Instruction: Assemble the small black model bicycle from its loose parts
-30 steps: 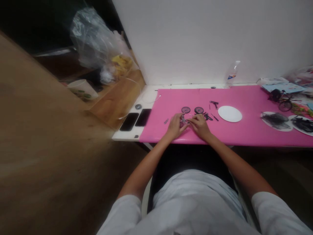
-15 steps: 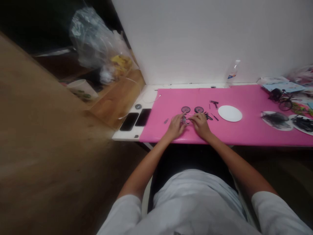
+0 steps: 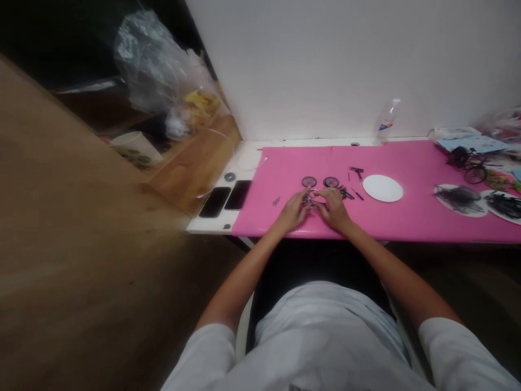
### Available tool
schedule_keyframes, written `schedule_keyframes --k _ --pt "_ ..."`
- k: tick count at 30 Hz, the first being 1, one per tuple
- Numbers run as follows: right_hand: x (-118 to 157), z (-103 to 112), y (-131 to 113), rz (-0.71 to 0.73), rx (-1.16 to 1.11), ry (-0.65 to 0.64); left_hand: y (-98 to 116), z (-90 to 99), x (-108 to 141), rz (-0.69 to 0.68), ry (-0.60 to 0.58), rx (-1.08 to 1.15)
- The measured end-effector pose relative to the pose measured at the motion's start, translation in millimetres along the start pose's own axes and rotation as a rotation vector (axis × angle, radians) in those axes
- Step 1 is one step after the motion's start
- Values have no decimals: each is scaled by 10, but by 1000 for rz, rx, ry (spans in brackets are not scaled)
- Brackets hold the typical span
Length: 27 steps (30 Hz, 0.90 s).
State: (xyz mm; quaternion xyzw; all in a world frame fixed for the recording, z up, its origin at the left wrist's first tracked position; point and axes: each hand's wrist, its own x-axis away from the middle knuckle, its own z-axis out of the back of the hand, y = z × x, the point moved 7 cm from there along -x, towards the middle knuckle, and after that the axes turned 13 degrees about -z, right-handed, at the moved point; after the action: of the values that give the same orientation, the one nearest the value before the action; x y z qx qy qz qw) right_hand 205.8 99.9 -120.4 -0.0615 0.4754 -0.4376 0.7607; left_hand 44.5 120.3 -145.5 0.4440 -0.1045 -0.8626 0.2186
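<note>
Between my hands is a small dark-and-silver toy bicycle part [image 3: 308, 200], its exact shape largely covered by fingers. My left hand [image 3: 292, 210] is closed on its left side. From the right, my right hand [image 3: 334, 210] grips the same part with thumb and fingers. Two small toy wheels lie just beyond my fingertips, a left wheel [image 3: 309, 182] and a right wheel [image 3: 331, 182]. Small black parts [image 3: 346, 193] sit beside my right hand, partly hidden by it. A small grey piece [image 3: 276, 201] lies left of my left hand.
A white plate [image 3: 382, 188] is at right, near a black piece [image 3: 356, 172] and a thin dark stick [image 3: 357, 194]. Further right are plates of black parts [image 3: 459, 200] and a toy bicycle [image 3: 474, 168]. Two phones [image 3: 215, 202] lie left; a clear bottle [image 3: 388, 120] stands behind.
My right hand's fingers have shifted, with the thumb lower and the index finger reaching further over the part. My left hand stays almost where it was.
</note>
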Motion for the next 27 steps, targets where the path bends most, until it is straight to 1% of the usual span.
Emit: schedule_keyframes --k 5,12,21,23,27 --pt "12 13 -12 -40 0 -17 -16 -10 12 -1 2 28" --pt "20 -42 -40 -10 40 -101 -89 -54 45 21 -3 56" --pt "58 -147 -18 77 66 -157 -91 -61 57 89 -14 131" --pt "62 -153 -12 80 64 -153 -89 -63 53 85 -10 125" --pt "51 -89 -31 69 17 -96 -80 -43 29 74 6 65"
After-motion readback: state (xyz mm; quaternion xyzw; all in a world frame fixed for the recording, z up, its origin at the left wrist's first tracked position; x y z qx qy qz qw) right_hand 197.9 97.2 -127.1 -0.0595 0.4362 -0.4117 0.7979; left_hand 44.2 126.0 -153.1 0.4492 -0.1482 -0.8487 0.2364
